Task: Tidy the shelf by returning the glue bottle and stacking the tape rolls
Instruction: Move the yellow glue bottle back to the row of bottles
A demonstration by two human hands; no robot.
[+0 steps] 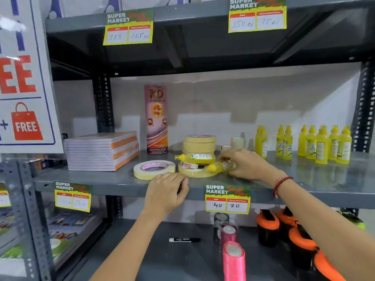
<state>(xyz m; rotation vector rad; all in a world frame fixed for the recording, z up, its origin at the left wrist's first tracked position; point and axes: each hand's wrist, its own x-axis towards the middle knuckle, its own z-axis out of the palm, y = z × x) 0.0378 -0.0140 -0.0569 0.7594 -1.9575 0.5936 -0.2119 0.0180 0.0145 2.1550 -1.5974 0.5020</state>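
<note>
On the grey middle shelf (pixel 304 179) my right hand (pixel 243 164) grips a yellow glue bottle (pixel 218 167) lying on its side, cap toward me. A second glue bottle (pixel 195 157) lies flat behind it, on a tape roll. A wide cream tape roll (pixel 154 169) lies flat at the shelf front. Beside it lies another flat roll (pixel 192 172) with a small roll (pixel 189 165) on top. A stack of cream tape rolls (pixel 199 144) stands further back. My left hand (pixel 167 192) rests at the shelf's front edge, fingers curled, touching the wide roll's near side.
Upright yellow glue bottles (pixel 314 144) line the shelf's right side. A tall pink tape tube (pixel 156 118) and a pile of notebooks (pixel 101 151) stand at the left. Two small clear tape rolls (pixel 236 144) sit behind my right hand. The lower shelf holds ribbon spools, a marker and orange-black items.
</note>
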